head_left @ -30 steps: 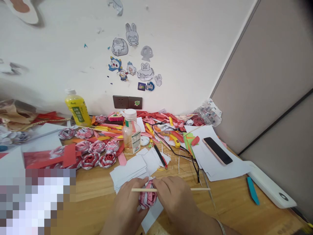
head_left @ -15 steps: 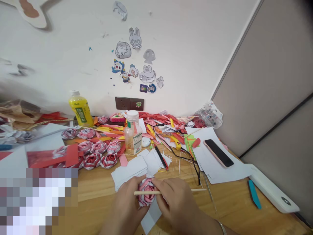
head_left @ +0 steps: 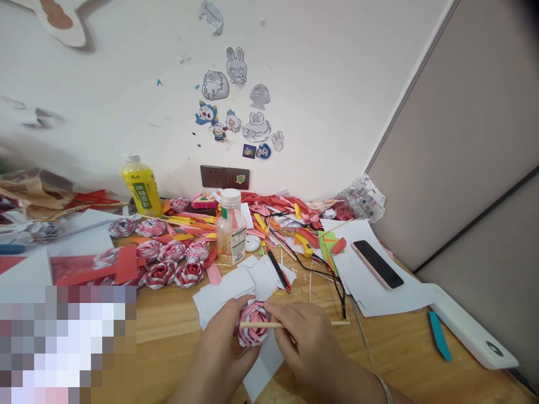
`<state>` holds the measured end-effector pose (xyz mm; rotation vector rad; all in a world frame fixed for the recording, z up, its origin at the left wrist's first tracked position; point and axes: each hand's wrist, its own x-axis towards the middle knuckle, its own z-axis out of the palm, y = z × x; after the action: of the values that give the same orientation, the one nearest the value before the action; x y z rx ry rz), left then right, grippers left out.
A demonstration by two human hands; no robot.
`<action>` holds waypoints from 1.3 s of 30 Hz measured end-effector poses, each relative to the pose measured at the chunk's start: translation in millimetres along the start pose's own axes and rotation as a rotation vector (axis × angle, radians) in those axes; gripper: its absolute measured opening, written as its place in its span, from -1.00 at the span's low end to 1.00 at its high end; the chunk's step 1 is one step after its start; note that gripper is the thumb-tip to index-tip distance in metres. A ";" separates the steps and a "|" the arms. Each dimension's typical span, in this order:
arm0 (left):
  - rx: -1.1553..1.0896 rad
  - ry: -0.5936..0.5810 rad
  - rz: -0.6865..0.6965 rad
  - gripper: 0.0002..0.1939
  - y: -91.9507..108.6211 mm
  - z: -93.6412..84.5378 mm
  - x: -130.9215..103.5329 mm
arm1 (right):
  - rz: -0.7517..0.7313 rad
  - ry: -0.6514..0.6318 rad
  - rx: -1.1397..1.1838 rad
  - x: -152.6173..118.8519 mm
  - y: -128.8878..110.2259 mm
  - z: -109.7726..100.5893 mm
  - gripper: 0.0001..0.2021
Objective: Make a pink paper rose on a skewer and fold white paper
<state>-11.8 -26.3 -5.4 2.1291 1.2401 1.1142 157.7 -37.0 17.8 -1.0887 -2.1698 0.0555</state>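
Near the front of the table, my left hand (head_left: 225,342) is closed around the left side of a pink and white paper rose (head_left: 254,335). A thin wooden stick (head_left: 261,325) lies level across the front of the rose. My right hand (head_left: 309,336) pinches this stick near its middle, and its fingertips meet the rose's right edge. The stick's far end pokes out to the right behind my knuckles. Under the hands lie white paper sheets (head_left: 265,367).
Several finished paper roses (head_left: 162,274) sit at the left. A clear jar (head_left: 231,230), a yellow drink bottle (head_left: 142,188), pens (head_left: 279,272), a utility knife (head_left: 304,245) and coloured paper strips line the wall. A phone (head_left: 378,264) lies on paper at the right, near a white device (head_left: 467,325).
The stick has shifted slightly upward and to the right across the rose. The rose is turned a little more towards me. Both hands keep their holds.
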 end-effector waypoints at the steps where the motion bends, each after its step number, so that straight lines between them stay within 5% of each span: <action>1: -0.029 0.009 0.010 -0.61 -0.1 0.2 -0.1 | -0.012 0.006 -0.007 -0.3 0.8 0.0 -0.70; 7: -0.086 -0.002 0.023 -0.50 -9.8 6.4 -5.6 | -0.130 0.114 -0.040 -1.2 2.7 -3.4 -0.70; 12: -0.006 -0.047 0.093 -0.49 -9.9 3.9 -5.5 | -0.244 0.058 -0.106 1.2 -1.0 -7.4 -0.72; 26: 0.229 -0.018 0.232 -0.51 -7.1 2.4 -6.6 | -0.208 0.008 -0.221 -0.5 -4.8 -0.5 -0.73; 39: 0.368 -0.010 0.301 -0.53 2.5 -1.7 -3.5 | -0.335 0.112 -0.286 2.7 -6.5 -2.9 -0.76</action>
<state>-12.9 -30.6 -4.1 2.6645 1.2233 1.0534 153.9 -40.0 23.6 -0.8393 -2.2730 -0.4688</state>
